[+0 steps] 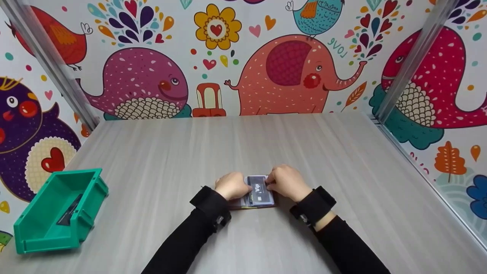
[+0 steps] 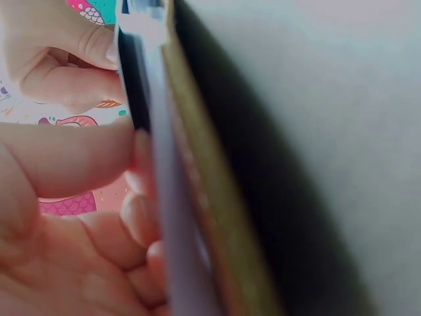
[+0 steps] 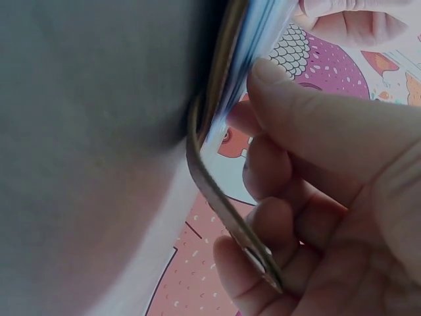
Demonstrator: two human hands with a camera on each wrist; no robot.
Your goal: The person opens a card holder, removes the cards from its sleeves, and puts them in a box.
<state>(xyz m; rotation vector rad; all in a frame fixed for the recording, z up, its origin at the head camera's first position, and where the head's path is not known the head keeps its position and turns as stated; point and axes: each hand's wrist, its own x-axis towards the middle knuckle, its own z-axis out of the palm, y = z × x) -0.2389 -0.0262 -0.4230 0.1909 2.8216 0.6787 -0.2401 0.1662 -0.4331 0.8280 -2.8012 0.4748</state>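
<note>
A small card holder (image 1: 239, 203) lies spread on the table, with light, see-through sleeves and a brownish cover. On its right side is a dark card (image 1: 258, 192) with "Vip" printed on it. My left hand (image 1: 233, 185) pinches the card's left edge between thumb and fingers. My right hand (image 1: 287, 182) pinches at the opposite edge, on the card and sleeve. In the right wrist view the cover flap (image 3: 227, 210) bends away against the lower fingers of that hand. How far the card sits inside its sleeve cannot be told.
A green plastic bin (image 1: 91, 190) stands at the left of the table, with a dark flat item (image 1: 69, 211) inside. Patterned walls with cartoon animals border the pale wood-look table (image 1: 228, 144) at the back and sides.
</note>
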